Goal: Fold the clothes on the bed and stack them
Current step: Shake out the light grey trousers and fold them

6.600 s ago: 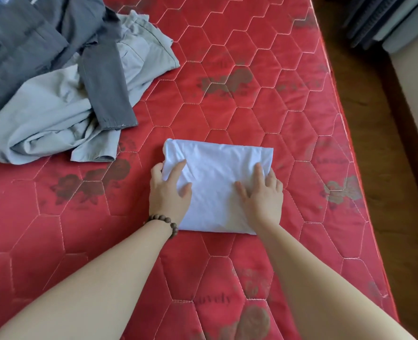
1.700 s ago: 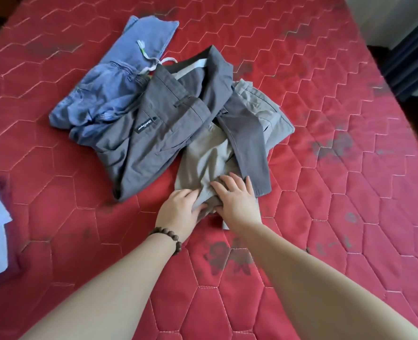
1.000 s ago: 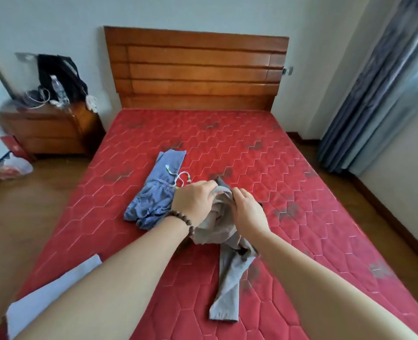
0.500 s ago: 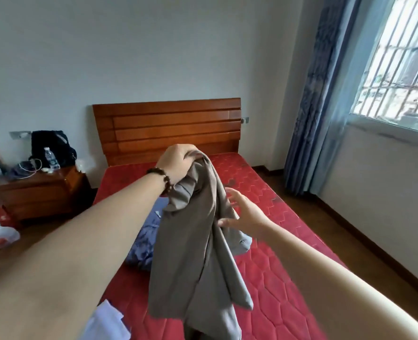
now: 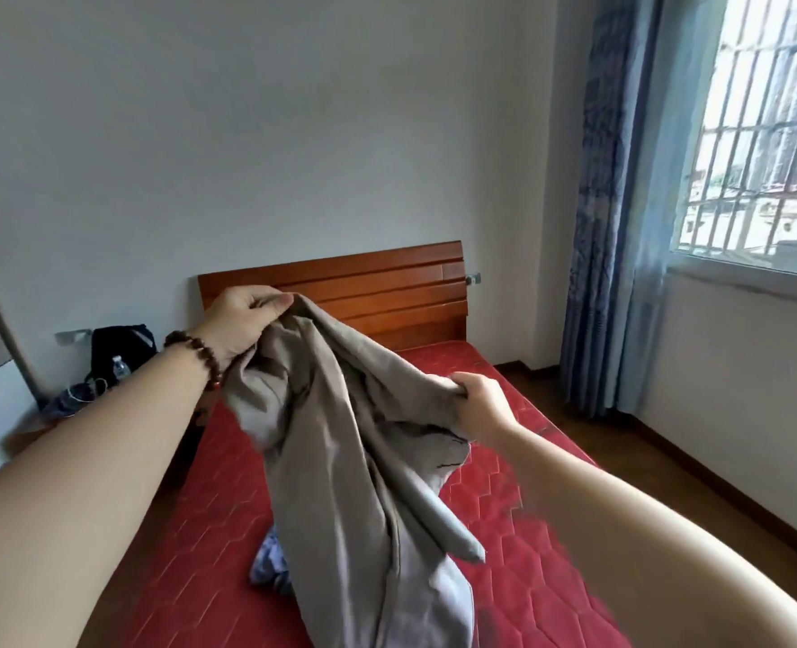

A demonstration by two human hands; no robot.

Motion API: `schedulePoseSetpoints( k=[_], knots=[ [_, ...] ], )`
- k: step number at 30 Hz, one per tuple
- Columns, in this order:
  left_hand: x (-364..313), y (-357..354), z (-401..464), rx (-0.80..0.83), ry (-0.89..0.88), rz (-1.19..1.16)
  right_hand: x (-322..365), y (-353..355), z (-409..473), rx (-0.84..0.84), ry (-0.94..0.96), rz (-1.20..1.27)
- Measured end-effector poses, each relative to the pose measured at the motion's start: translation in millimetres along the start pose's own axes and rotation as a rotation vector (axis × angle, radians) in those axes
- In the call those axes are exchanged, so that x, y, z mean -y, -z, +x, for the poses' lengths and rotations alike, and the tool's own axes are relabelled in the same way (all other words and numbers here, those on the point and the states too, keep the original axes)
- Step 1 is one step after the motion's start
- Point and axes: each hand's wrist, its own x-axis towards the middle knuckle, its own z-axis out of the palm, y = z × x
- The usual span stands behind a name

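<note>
Head view looks across the bed (image 5: 518,530) toward a wooden headboard (image 5: 387,292) and a pale wall, with both bare arms reaching forward. The left hand (image 5: 242,320), a dark beaded bracelet (image 5: 195,362) on its wrist, is raised in front of the headboard with its grip closed tight around a bunched edge of a grey-beige garment (image 5: 354,484), thumb pressing the cloth against the curled fingers. The right hand (image 5: 480,404) sits lower and to the right, its grip also closed on another part of the same garment, fingers curled into the fabric. Between the two hands the cloth stretches in a slanting line, and the rest hangs down in loose folds toward the bottom of the view, held above the red quilted mattress rather than lying on it. What kind of garment it is cannot be told from these folds.

Behind the hanging cloth, a small patch of blue clothing (image 5: 268,563) lies on the mattress, mostly hidden. To the left of the bed stands a bedside cabinet (image 5: 27,432), blurred, with a black bag (image 5: 121,339) and a clear water bottle (image 5: 118,367) on it. On the right, a blue curtain (image 5: 611,203) hangs beside a barred window (image 5: 761,156), and brown wooden floor (image 5: 667,484) runs along the bed's right side.
</note>
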Motion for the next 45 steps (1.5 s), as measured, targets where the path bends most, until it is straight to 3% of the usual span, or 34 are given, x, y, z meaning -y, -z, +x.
schedulePoseSetpoints(
  k=[4,9,11,14,17,23,29,33,35,39,43,45],
  knots=[
    [-16,-8,-9,0.057,0.037,-0.025,46,30,37,0.024,0.13,0.031],
    [-38,-82,-35,0.35,0.038,0.036,113,45,51,0.189,0.426,-0.181],
    [-36,-109,-39,0.259,-0.004,0.149,122,54,53,0.197,0.442,-0.147],
    [-28,-125,-31,0.068,0.007,0.068,112,76,58,0.193,0.406,-0.028],
    [-31,-135,-23,0.056,0.015,-0.067,80,100,55,0.252,0.307,0.03],
    [-49,-149,-14,0.032,0.058,-0.3,14,100,32,0.629,-0.016,0.278],
    [-45,-131,-9,0.058,0.009,-0.222,31,91,36,0.321,0.133,0.178],
    [-66,-101,-11,0.392,0.071,-0.247,65,91,51,0.386,0.256,-0.104],
    [-81,-96,-10,0.482,0.094,-0.134,81,88,51,0.436,0.323,-0.187],
    [-79,-91,-10,0.432,0.045,0.288,91,84,50,0.46,0.371,-0.21],
    [-78,-98,-22,0.495,0.219,0.168,77,84,50,0.458,0.351,-0.202],
    [-80,-106,-21,0.437,0.199,0.203,71,85,47,0.433,0.357,-0.188]
  ],
)
